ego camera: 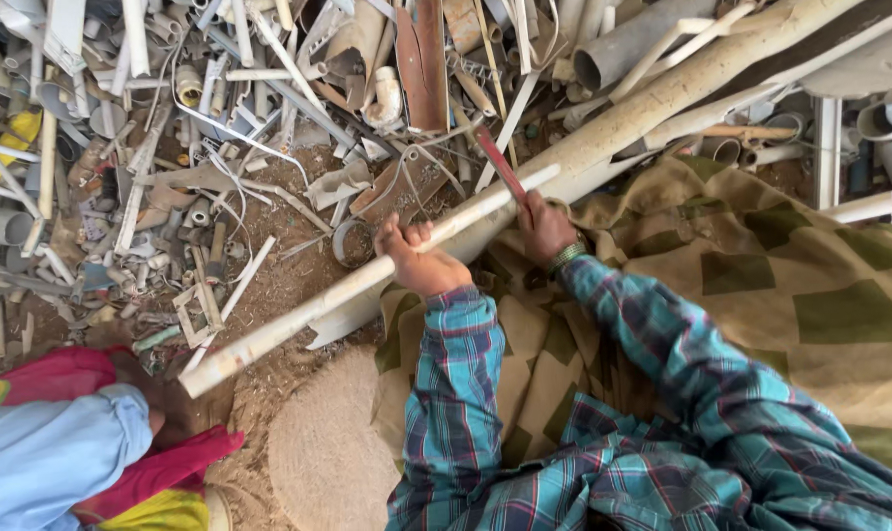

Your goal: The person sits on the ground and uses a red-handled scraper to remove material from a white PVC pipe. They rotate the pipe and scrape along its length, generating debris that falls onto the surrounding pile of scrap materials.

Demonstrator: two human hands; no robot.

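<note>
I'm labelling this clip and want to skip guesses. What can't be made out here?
- Red tool, head view: its far end is lost among the scrap; kind unclear.
- Right hand: its palm faces away, so the grip is hidden.
- Pipe under left hand: its lower end is dirt-caked.
- Other person: cut off by the frame edge.

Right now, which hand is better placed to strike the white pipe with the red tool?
Right. The right hand already grips the red tool, its blade over the white pipe. The left hand is wrapped around that pipe, steadying it.
</note>
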